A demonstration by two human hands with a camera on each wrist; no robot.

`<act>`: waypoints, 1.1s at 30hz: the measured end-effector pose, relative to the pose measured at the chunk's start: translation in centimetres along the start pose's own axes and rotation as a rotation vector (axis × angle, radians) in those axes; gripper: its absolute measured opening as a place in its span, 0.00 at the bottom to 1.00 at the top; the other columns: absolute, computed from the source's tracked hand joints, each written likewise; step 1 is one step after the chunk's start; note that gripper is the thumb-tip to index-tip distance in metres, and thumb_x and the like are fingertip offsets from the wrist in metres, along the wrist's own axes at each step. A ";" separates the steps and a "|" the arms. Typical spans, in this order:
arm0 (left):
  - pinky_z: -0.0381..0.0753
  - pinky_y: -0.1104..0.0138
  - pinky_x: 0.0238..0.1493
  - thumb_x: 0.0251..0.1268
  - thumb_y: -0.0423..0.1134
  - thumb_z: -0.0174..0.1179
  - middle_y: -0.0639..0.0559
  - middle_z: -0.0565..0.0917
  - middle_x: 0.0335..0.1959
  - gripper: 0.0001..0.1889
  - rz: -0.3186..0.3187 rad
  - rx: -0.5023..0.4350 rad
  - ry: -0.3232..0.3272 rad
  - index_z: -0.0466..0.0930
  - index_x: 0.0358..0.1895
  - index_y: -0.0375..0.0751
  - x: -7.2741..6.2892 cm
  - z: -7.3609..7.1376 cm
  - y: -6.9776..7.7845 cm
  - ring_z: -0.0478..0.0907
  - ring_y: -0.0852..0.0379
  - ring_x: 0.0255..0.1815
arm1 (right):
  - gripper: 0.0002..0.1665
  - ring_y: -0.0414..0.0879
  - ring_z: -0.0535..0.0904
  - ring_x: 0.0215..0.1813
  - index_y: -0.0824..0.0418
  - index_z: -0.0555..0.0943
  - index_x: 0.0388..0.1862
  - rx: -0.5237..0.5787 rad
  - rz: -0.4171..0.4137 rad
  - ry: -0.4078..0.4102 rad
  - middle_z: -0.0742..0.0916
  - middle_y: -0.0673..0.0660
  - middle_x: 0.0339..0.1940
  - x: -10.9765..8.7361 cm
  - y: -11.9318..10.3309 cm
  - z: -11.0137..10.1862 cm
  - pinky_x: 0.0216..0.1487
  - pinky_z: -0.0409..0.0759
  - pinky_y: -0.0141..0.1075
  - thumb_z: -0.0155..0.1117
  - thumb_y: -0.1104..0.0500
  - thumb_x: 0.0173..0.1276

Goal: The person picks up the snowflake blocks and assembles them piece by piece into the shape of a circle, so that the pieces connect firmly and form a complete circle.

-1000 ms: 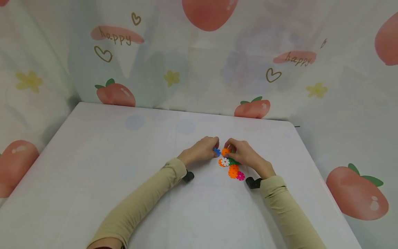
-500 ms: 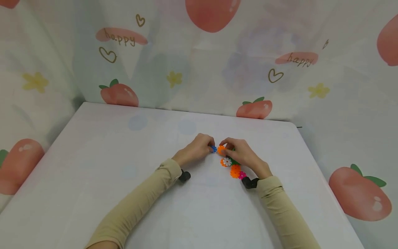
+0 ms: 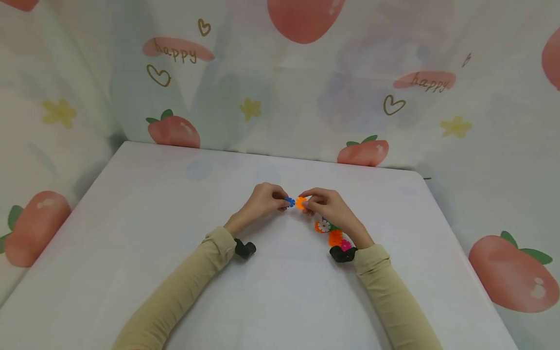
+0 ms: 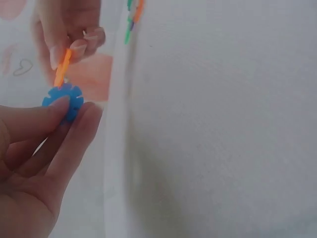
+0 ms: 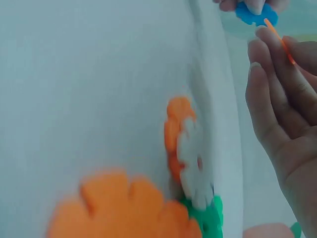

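Between thumb and fingers, my left hand (image 3: 264, 200) pinches a blue notched disc (image 4: 64, 100), a flower-shaped plastic piece. An orange notched disc (image 3: 300, 203) is pinched by my right hand (image 3: 328, 206). Both discs are held above the table, edge to edge and turned at an angle to each other. In the left wrist view the orange disc (image 4: 63, 68) appears edge-on at the blue one's rim; whether their notches are joined I cannot tell. Below my right hand lie a white disc (image 3: 323, 225), orange discs (image 3: 335, 238), a pink disc (image 3: 346, 245) and a green disc (image 5: 210, 218).
The pieces lie in a cluster on the white tabletop (image 3: 280, 291), partly hidden by my right wrist. Black wrist cameras stick out below my left cuff (image 3: 246, 249) and right cuff (image 3: 342, 253). A patterned cloth (image 3: 288, 97) hangs behind the table.
Both hands have moved left and slightly away from me, carrying the blue and orange discs off from the cluster. The two discs are now nearer each other.
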State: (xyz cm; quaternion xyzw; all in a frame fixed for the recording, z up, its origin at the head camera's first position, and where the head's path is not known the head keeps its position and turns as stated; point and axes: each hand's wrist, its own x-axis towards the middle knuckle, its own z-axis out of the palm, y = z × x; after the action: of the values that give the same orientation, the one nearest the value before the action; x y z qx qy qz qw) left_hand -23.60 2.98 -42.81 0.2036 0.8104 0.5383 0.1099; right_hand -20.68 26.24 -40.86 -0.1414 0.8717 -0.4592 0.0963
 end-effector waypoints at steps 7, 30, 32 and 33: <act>0.89 0.66 0.39 0.65 0.29 0.69 0.43 0.90 0.36 0.03 -0.007 -0.047 0.035 0.89 0.39 0.32 -0.9 -0.8 -0.1 0.89 0.52 0.33 | 0.14 0.59 0.86 0.40 0.59 0.85 0.58 0.104 0.058 -0.016 0.91 0.62 0.37 0.6 -0.3 0.8 0.47 0.86 0.43 0.63 0.57 0.77; 0.86 0.67 0.40 0.74 0.40 0.64 0.47 0.90 0.37 0.11 -0.026 0.061 0.021 0.89 0.47 0.35 -3.3 -2.9 -0.4 0.86 0.56 0.35 | 0.10 0.60 0.84 0.39 0.60 0.86 0.50 0.152 0.049 0.001 0.90 0.57 0.31 2.3 -1.8 3.6 0.49 0.84 0.46 0.64 0.62 0.74; 0.85 0.68 0.38 0.75 0.41 0.63 0.47 0.89 0.37 0.12 -0.064 0.027 0.010 0.89 0.48 0.35 -3.2 -3.1 -0.6 0.84 0.57 0.33 | 0.10 0.59 0.85 0.38 0.61 0.86 0.50 0.146 0.046 -0.005 0.91 0.57 0.32 2.4 -1.8 3.8 0.48 0.85 0.44 0.64 0.62 0.74; 0.84 0.68 0.37 0.74 0.41 0.64 0.47 0.89 0.37 0.13 -0.078 0.013 0.000 0.89 0.49 0.36 -3.2 -3.2 -0.7 0.83 0.57 0.32 | 0.10 0.58 0.85 0.38 0.61 0.86 0.50 0.144 0.044 -0.009 0.91 0.58 0.33 2.5 -1.8 3.9 0.48 0.85 0.43 0.65 0.62 0.74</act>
State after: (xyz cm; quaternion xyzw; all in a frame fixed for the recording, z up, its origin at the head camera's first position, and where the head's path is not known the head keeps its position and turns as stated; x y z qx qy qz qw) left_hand -22.17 -1.31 -42.36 0.1728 0.8211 0.5283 0.1296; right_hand -21.58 21.48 -41.65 -0.1170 0.8388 -0.5180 0.1204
